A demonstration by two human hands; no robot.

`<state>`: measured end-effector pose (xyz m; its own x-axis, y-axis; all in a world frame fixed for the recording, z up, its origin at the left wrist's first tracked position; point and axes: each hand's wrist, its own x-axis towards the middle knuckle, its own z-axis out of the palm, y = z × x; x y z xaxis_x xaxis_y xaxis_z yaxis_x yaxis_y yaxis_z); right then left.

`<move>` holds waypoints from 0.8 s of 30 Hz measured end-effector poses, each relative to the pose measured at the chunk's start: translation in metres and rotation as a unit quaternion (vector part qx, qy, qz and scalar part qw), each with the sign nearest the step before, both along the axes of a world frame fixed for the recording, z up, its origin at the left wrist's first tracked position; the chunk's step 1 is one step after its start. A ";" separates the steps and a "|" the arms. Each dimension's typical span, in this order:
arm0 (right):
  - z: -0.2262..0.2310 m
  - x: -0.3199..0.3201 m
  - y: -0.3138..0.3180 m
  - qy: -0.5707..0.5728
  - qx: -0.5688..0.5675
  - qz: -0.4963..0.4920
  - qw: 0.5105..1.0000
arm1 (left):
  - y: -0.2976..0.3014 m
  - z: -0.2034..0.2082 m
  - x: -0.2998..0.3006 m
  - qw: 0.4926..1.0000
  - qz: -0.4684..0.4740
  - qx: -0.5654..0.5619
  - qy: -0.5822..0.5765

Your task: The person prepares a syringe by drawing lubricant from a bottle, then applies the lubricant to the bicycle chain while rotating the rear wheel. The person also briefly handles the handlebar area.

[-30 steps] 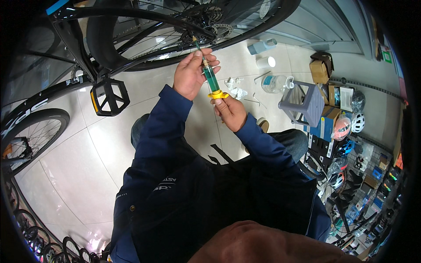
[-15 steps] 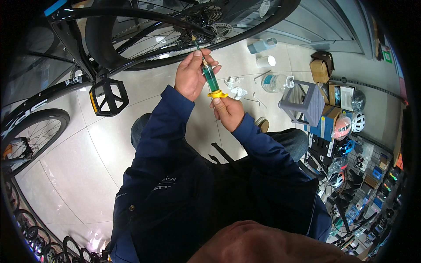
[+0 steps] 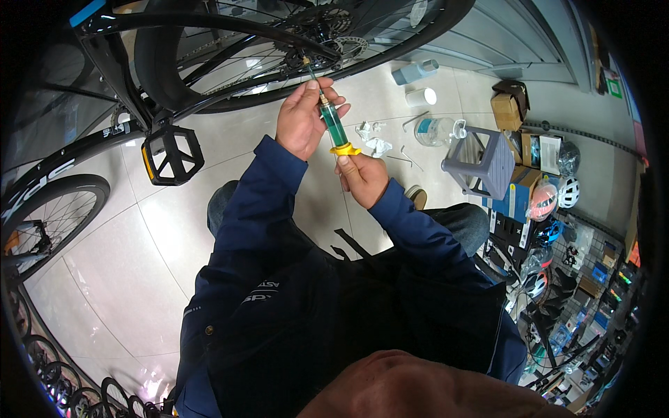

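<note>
A syringe (image 3: 334,124) of green fluid, with a yellow flange at its near end, slants between my hands. Around its front fitting and the thin tube ahead of it close the fingers of my left hand (image 3: 301,118). My right hand (image 3: 362,178) grips the syringe at the yellow end; the plunger is hidden in its fingers. From the syringe tip the tube (image 3: 313,72) runs up to a brass-coloured fitting (image 3: 306,61) by the rear brake of a black bicycle (image 3: 230,28). A disc rotor (image 3: 352,47) shows just right of that fitting.
Crumpled tissues (image 3: 378,145) and hex keys (image 3: 411,159) lie on the tiled floor. Right of them are a clear jug (image 3: 433,131), a white cup (image 3: 421,97), a blue-grey bottle (image 3: 414,72) and a grey stool (image 3: 481,167). A pedal (image 3: 173,156) juts out at left. Boxes and helmets (image 3: 543,200) line the right side.
Both hands and the syringe keep nearly the same place. The whole view has shifted very slightly to the left.
</note>
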<state>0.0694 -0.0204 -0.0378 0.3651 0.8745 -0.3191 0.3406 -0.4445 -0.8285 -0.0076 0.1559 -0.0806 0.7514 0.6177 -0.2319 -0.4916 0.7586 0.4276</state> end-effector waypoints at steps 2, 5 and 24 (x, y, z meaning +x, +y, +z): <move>0.000 0.000 0.000 0.000 -0.002 0.000 1.000 | 0.000 0.000 0.000 1.000 -0.001 0.003 0.002; 0.001 0.001 0.000 0.001 -0.008 -0.001 1.000 | 0.000 -0.001 0.000 1.000 -0.001 0.001 0.003; 0.010 0.003 -0.002 0.139 -0.035 -0.010 0.990 | 0.001 0.001 0.000 1.000 -0.005 -0.016 -0.003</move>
<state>0.0725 -0.0221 -0.0276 0.2724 0.8401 -0.4691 0.0945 -0.5086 -0.8558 -0.0081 0.1572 -0.0795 0.7585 0.6029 -0.2474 -0.4868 0.7765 0.4002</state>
